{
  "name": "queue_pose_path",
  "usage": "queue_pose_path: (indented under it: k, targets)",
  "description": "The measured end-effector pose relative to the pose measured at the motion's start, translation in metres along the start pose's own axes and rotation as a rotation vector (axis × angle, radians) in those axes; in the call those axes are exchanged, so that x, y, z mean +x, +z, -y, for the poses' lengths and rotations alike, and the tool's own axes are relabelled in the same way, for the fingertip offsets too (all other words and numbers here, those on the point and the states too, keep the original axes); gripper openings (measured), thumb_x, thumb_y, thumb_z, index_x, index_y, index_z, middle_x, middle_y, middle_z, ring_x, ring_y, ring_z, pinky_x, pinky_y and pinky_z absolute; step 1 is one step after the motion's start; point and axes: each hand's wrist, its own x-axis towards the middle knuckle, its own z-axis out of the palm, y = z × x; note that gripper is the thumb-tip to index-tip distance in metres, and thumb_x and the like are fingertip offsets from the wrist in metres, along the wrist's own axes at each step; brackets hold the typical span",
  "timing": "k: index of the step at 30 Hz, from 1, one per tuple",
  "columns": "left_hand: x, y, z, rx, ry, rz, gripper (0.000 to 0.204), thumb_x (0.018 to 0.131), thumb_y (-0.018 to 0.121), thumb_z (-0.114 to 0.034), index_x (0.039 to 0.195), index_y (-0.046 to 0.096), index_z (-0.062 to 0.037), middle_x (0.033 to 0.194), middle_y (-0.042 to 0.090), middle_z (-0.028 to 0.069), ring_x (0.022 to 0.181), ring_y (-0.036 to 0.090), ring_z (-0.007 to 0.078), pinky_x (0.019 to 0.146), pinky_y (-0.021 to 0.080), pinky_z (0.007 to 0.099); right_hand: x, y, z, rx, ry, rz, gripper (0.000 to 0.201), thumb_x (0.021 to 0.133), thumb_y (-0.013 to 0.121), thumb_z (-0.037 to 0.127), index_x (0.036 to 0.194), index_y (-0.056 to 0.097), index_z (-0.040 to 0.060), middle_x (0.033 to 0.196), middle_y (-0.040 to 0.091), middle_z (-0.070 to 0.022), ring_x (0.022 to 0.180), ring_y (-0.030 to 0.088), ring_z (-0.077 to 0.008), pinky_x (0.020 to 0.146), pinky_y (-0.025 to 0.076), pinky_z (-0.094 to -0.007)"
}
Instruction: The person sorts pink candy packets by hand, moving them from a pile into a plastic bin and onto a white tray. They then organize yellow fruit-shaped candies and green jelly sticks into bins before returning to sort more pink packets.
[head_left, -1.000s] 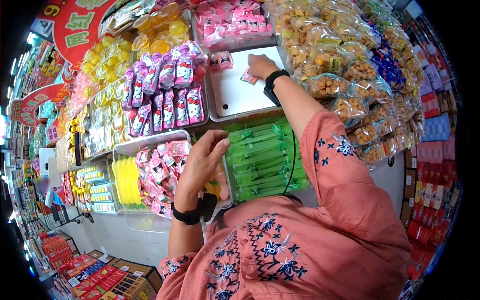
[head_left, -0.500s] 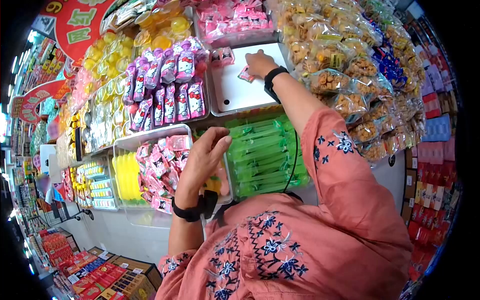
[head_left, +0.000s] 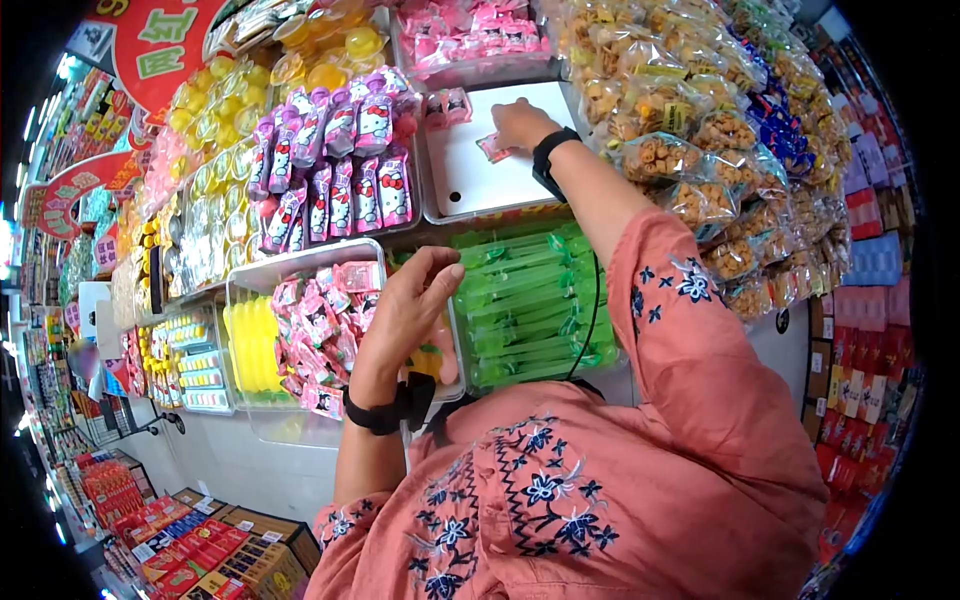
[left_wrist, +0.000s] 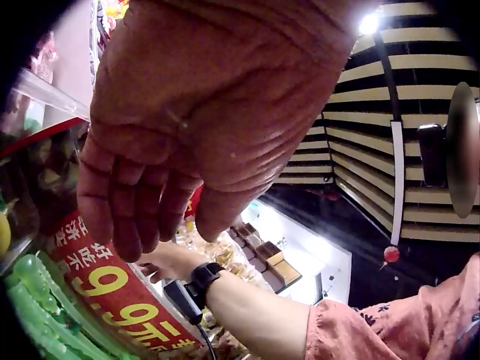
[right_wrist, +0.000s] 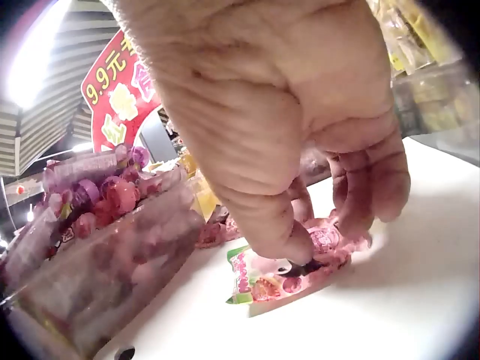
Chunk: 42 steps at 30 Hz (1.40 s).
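Observation:
My right hand [head_left: 522,126] is over a white board [head_left: 480,185] in a clear bin at the back. Its thumb and fingers pinch a small pink packet [right_wrist: 289,274] with a green end, low on the board. Beyond it, a few similar pink packets [head_left: 447,106] sit at the board's far left corner. My left hand [head_left: 408,305] hovers with loosely bent fingers beside a clear bin of pink packets [head_left: 318,325]. Nothing shows between its fingers or against its palm [left_wrist: 217,90] in the left wrist view.
Purple cat-printed pouches [head_left: 340,190] stand left of the board. Long green tubes [head_left: 530,310] fill the bin nearest my body. Bagged snacks [head_left: 665,150] pile up at right, and pink packs [head_left: 470,35] fill a bin behind. A dark cable [head_left: 590,330] hangs from my right wrist.
The right hand keeps its pinch on the pink packet and stays almost in place on the board. The left hand barely moves; the head view shifts slightly.

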Motion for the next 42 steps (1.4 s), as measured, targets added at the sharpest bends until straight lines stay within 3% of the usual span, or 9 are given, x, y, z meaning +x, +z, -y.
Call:
queue_pose_path:
  k: [4,7,10,19,26,30,34,38,42]
  targets:
    - [0.003,0.0,0.004,0.001,0.008,0.002,0.035,0.103,0.06,-0.025,0.125,0.059,0.0022,0.105,0.065,0.0049,0.097,0.059,0.0112,0.083,0.049,0.0271,0.014,0.013,-0.013,-0.017,-0.082,-0.124,0.031,0.079,0.068,0.014,0.107,0.069,0.0012,0.111,0.07,-0.0232,0.109,0.065,-0.0363,0.086,0.057,-0.0461]
    - [0.005,0.005,0.01,-0.042,0.027,-0.035,0.032,0.101,0.064,-0.022,0.119,0.061,0.0045,0.099,0.067,0.0091,0.092,0.061,0.0136,0.083,0.051,0.0284,0.009,-0.009,-0.002,0.219,0.173,0.298,0.025,0.081,0.063,0.011,0.103,0.068,-0.0007,0.091,0.071,-0.0216,0.075,0.07,-0.0318,0.064,0.058,-0.0425]
    - [0.006,0.008,0.009,-0.049,0.027,-0.036,0.032,0.101,0.064,-0.022,0.119,0.062,0.0045,0.1,0.068,0.0097,0.093,0.062,0.0137,0.084,0.051,0.0287,-0.001,-0.006,-0.001,0.553,0.106,0.19,0.015,0.085,0.064,0.015,0.094,0.065,0.0028,0.065,0.061,-0.006,0.049,0.059,-0.0146,0.049,0.051,-0.0305]
    - [0.007,0.013,0.015,-0.038,0.053,-0.052,0.032,0.101,0.062,-0.022,0.119,0.062,0.0044,0.099,0.067,0.0081,0.091,0.061,0.013,0.083,0.05,0.0285,-0.026,-0.002,0.017,0.776,-0.046,0.147,0.028,0.087,0.058,0.013,0.11,0.073,0.0124,0.104,0.07,-0.0048,0.085,0.066,-0.0192,0.067,0.06,-0.0384]
    - [0.002,0.021,0.016,-0.026,0.074,-0.018,0.033,0.103,0.061,-0.022,0.122,0.06,0.0045,0.103,0.066,0.0056,0.093,0.061,0.013,0.085,0.05,0.0282,-0.03,0.022,0.053,0.527,-0.209,0.268,0.024,0.088,0.057,0.011,0.108,0.071,0.0108,0.093,0.07,-0.0022,0.084,0.064,-0.0142,0.067,0.055,-0.0329]
    - [-0.003,0.021,0.021,-0.044,0.047,-0.03,0.031,0.103,0.061,-0.022,0.121,0.061,0.0042,0.102,0.066,0.0048,0.092,0.06,0.0125,0.085,0.05,0.0277,-0.009,0.063,0.058,0.499,-0.48,-0.072,0.03,0.087,0.059,0.011,0.114,0.07,0.0081,0.103,0.073,-0.0147,0.095,0.07,-0.0296,0.082,0.055,-0.0391]
    - [-0.007,0.019,0.023,-0.071,0.049,-0.051,0.03,0.103,0.06,-0.022,0.119,0.062,0.0039,0.101,0.066,0.0045,0.091,0.06,0.0121,0.084,0.049,0.0273,-0.012,0.07,0.06,0.814,-0.066,0.019,0.031,0.095,0.054,0.014,0.122,0.063,0.0018,0.106,0.07,-0.0135,0.093,0.068,-0.0224,0.075,0.058,-0.0351]
    - [-0.011,0.019,0.021,-0.045,0.039,-0.06,0.03,0.103,0.06,-0.023,0.118,0.062,0.0034,0.1,0.066,0.0046,0.092,0.06,0.0123,0.084,0.05,0.0273,-0.028,0.062,0.054,0.975,0.096,0.08,0.031,0.09,0.057,0.014,0.118,0.068,0.0045,0.106,0.072,-0.0213,0.094,0.071,-0.0332,0.083,0.055,-0.0403]
    - [-0.01,0.022,0.024,-0.022,0.043,-0.046,0.03,0.103,0.06,-0.023,0.119,0.062,0.003,0.1,0.066,0.0044,0.092,0.061,0.0121,0.084,0.049,0.0273,-0.042,0.058,0.053,0.631,-0.105,-0.088,0.032,0.089,0.055,0.012,0.117,0.068,0.0041,0.108,0.071,-0.0221,0.101,0.068,-0.0383,0.091,0.053,-0.0441]
